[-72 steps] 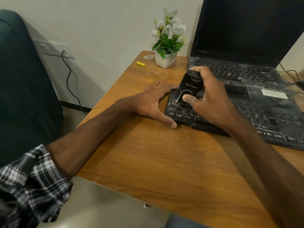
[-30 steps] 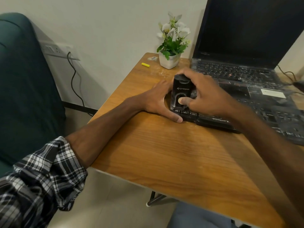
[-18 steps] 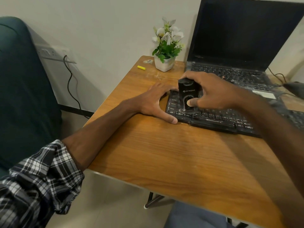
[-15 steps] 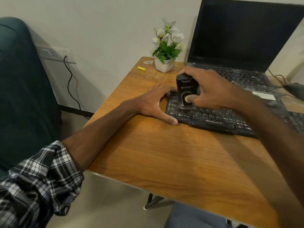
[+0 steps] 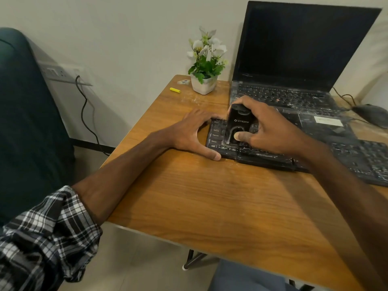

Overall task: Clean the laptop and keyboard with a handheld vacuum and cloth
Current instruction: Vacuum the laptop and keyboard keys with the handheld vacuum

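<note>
The wooden surface (image 5: 210, 196) carries a black keyboard (image 5: 357, 158) near its middle. The left hand (image 5: 193, 133) lies spread flat at the keyboard's left end, thumb against the front corner. The right hand (image 5: 270, 133) grips the black handheld vacuum (image 5: 239, 122), which stands upright on the left keys, thumb on its front face. Behind stands the open laptop (image 5: 304, 49), its screen dark. A potted plant (image 5: 204, 80) sits left of it.

Glossy black plastic vacuum (image 5: 239, 124), dusty keyboard (image 5: 273, 153), smooth wood-grain table (image 5: 220, 196).
</note>
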### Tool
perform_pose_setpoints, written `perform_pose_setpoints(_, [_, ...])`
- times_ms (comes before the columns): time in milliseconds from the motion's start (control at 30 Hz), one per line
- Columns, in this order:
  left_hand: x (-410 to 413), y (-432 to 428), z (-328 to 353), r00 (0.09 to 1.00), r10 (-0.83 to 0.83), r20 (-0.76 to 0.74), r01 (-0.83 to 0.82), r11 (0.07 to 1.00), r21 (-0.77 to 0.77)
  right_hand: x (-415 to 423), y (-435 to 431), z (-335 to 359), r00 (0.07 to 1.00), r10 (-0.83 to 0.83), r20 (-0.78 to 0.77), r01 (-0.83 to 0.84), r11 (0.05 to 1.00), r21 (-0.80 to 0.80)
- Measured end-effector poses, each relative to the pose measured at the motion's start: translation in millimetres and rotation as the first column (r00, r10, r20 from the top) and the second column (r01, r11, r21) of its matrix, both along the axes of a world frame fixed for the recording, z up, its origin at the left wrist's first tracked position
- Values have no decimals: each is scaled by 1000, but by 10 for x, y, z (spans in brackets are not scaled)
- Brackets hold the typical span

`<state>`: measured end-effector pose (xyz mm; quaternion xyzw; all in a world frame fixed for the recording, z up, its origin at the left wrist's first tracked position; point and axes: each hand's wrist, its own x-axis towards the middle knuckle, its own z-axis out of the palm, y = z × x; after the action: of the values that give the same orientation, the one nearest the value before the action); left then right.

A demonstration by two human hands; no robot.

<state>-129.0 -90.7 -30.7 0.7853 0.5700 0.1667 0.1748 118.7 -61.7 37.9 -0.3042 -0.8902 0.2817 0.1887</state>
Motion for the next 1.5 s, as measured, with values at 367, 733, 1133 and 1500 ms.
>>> perform_pose_setpoints(367, [-25, 20, -27, 1000, 8, -8, -8, 1000, 0, 308, -2, 108, 994, -50, 92, 50, 999, 3])
perform_pose_setpoints(733, [191, -22, -7, 1000, 19, -22, -16, 995, 100, 75, 40, 94, 999, -9, -45, 8, 1000, -19])
perform_pose_setpoints(1133, [427, 43, -93, 999, -17, -35, 23, 981, 193, 62, 44, -3, 998, 20, -61, -22, 999, -30])
perform_pose_setpoints(1500, [458, -56, -41, 1000, 17, -9, -15, 982, 188, 224, 66, 99, 999, -18, 45, 19, 999, -31])
